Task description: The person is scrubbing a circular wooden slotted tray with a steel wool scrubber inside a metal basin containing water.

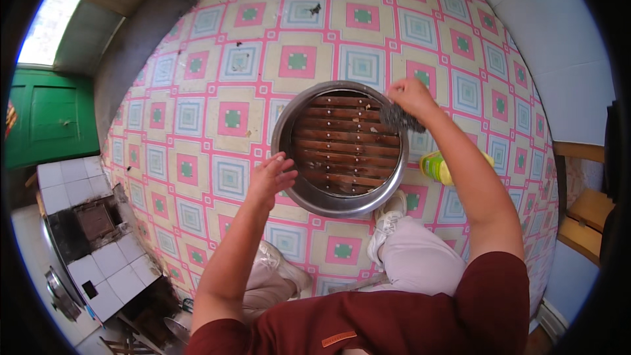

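Observation:
A round metal basin (286,187) stands on the floor in front of my feet. Inside it lies a rack of dark brown wooden slats (345,136) dotted with small, shiny studs. My right hand (412,97) is above the basin's far right rim, its fingers closed on a dark grey steel wool scrubber (396,118). The scrubber hangs over the rim; I cannot tell whether it touches. At the basin's left rim is my left hand (269,181), open, with fingers apart and nothing in it.
A yellow-green plastic bottle (435,167) lies right of the basin, partly behind my right forearm. Floor sheeting (233,115) patterned with squares surrounds everything. White-tiled stove (108,260) and green cabinet door (49,118) are at left; a wooden chair (585,217) is at right.

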`<action>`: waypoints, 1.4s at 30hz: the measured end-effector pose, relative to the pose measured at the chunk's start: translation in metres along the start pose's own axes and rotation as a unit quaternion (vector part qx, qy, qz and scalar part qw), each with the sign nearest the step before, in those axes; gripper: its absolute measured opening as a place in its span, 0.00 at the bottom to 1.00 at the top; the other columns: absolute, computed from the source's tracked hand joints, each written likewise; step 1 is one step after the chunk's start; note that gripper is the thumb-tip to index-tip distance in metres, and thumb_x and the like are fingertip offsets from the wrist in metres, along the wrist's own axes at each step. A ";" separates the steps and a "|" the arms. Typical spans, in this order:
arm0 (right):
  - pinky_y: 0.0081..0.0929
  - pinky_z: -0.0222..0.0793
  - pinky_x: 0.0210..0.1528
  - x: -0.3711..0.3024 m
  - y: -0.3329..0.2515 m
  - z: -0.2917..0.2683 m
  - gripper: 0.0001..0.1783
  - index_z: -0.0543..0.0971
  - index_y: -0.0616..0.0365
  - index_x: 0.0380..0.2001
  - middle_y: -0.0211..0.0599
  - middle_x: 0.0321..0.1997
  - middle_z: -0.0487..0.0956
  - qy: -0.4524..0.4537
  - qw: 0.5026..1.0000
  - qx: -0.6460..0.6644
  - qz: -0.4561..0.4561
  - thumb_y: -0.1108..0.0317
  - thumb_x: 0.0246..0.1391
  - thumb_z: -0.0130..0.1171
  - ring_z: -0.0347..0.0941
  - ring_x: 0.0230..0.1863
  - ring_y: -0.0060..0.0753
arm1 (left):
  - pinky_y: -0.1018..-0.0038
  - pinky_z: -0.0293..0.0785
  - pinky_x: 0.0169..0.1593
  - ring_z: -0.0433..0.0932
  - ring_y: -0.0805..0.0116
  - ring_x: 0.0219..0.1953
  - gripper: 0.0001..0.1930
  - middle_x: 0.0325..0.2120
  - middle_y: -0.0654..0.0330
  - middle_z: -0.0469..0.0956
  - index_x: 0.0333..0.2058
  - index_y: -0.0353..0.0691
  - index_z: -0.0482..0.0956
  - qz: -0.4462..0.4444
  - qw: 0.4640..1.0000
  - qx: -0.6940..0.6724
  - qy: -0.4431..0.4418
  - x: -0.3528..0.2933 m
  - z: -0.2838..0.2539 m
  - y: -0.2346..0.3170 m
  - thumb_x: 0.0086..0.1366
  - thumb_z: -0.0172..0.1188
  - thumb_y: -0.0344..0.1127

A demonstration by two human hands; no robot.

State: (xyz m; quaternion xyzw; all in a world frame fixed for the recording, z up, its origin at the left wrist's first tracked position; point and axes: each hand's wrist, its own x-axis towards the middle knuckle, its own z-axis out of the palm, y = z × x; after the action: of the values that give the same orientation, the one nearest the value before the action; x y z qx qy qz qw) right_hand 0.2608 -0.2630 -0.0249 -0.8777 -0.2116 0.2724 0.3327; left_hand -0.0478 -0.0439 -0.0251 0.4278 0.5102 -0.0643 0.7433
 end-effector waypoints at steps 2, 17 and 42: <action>0.35 0.70 0.38 -0.019 0.004 0.009 0.15 0.81 0.60 0.29 0.47 0.28 0.79 -0.021 0.998 -0.055 0.018 0.59 0.42 0.62 0.77 0.33 0.43 | 0.69 0.77 0.40 0.79 0.61 0.39 0.26 0.48 0.51 0.73 0.58 0.36 0.61 0.005 1.000 -0.013 0.008 -0.007 -0.005 -0.013 0.64 0.50 0.42; 0.28 0.68 0.33 -0.037 0.069 0.044 0.14 0.80 0.62 0.25 0.37 0.24 0.79 -0.030 0.972 0.208 0.104 0.62 0.39 0.67 0.75 0.28 0.31 | 0.70 0.76 0.42 0.78 0.64 0.41 0.27 0.49 0.54 0.73 0.59 0.38 0.61 0.002 0.999 0.019 -0.039 -0.081 0.054 -0.078 0.63 0.54 0.42; 0.27 0.66 0.34 -0.026 0.042 0.156 0.16 0.78 0.60 0.29 0.32 0.27 0.78 0.068 0.851 0.483 0.193 0.57 0.49 0.62 0.69 0.28 0.24 | 0.71 0.80 0.33 0.81 0.64 0.34 0.16 0.38 0.59 0.78 0.49 0.37 0.70 0.031 0.994 -0.007 0.107 -0.124 0.017 -0.069 0.61 0.52 0.32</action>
State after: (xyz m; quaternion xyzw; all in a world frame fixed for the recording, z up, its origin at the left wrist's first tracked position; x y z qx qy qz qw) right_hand 0.1527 -0.2335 -0.1436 -0.6458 0.1435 0.3388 0.6690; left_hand -0.1311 -0.1415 0.0380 0.4425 0.5740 0.0089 0.6890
